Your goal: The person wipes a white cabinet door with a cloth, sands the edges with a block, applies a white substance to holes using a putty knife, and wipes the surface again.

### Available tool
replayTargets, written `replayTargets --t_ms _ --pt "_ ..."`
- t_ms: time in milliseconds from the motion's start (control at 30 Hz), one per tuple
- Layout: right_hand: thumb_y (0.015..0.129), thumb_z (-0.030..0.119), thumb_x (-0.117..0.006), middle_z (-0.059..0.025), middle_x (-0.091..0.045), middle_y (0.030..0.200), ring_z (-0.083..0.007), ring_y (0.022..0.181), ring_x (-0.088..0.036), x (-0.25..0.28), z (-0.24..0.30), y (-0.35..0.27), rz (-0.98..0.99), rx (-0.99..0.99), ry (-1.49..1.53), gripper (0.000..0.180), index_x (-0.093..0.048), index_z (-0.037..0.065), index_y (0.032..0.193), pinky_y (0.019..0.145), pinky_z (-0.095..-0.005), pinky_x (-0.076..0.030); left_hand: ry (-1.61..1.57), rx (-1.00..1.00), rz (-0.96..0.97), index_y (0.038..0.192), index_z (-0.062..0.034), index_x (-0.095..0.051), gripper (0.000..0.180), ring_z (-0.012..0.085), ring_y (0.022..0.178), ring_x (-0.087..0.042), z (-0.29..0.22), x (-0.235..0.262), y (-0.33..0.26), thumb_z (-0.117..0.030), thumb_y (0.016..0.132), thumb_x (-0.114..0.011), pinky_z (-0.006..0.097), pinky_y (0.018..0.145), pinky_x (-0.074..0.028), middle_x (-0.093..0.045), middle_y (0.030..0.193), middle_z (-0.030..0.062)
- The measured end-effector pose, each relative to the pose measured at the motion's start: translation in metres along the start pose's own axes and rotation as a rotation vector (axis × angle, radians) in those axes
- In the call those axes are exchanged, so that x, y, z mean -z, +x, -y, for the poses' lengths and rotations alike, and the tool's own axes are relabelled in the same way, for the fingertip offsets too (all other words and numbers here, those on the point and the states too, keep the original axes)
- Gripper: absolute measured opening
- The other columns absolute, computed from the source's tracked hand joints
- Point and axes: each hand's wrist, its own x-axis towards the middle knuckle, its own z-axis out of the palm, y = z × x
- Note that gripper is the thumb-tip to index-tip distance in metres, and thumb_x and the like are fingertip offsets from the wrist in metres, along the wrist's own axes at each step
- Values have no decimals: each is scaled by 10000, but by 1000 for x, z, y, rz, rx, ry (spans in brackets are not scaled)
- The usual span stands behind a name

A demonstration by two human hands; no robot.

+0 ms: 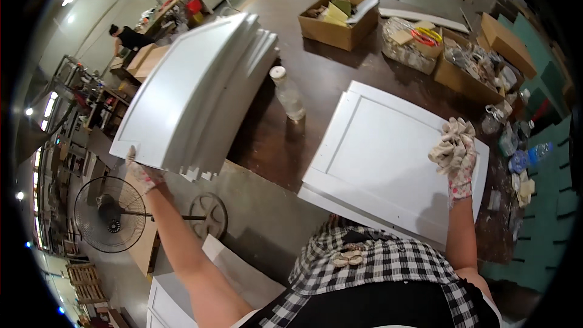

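Observation:
My left hand, in a patterned work glove, is at the near corner of a tall stack of white framed panels. Its thumb lies along the edge of the top panel, while the other fingers are partly hidden below. My right hand, gloved alike, is closed around a crumpled beige cloth. It presses the cloth on the right side of another white panel, which lies flat in front of me over at least one more panel. Between the stack and this panel stands a clear bottle with a white cap.
The brown table also bears a cardboard box of scraps, a clear bag and a second filled box. Small bottles crowd the right edge. A standing fan is at the left; two people are farther off.

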Motion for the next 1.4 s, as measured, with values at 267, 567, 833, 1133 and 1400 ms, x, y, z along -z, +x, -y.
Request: replayTargets --t_ms 267,567,833,1133,1400 --pt "932 74 -385 -179 -524 1263 -311 1110 -565 23 10 -17 -133 34 -184 373 -442 45 1300 952 -423 -485 1248 -872 -633 964 74 -585 295 216 686 -546 -24 -25 -7 -199 903 -491 322 622 -476 -602 823 118" --pt "908 69 -439 -172 -564 1228 -272 1054 -600 42 3 -52 -279 -26 -308 371 -491 2 1270 910 -375 -506 1012 -194 624 1232 -24 -561 353 216 1117 -553 244 -153 -160 -119 894 -600 329 964 -445 -577 1221 112" --pt "905 35 -505 -128 -600 1196 -192 1066 -594 53 37 -71 -390 138 -820 352 -525 -23 1251 923 -290 -481 1895 -89 858 1347 -27 -426 709 316 1095 -539 307 -191 -202 -455 823 -639 412 907 -472 -517 1177 172" --pt "908 33 -473 -145 -607 1087 -231 907 -617 189 89 -159 -795 255 -995 384 -477 35 1291 800 -349 -532 1969 -204 992 1322 -6 -437 705 326 1017 -592 270 -185 -240 -432 804 -654 429 839 -496 -547 1153 188" --pt "909 83 -539 -190 -619 878 -247 645 -637 112 61 -158 -851 15 -599 370 -452 -8 1257 525 -385 -565 1571 38 846 1395 -7 -364 726 371 1191 -489 292 -163 -221 -264 803 -697 425 1009 -387 -491 1323 202"
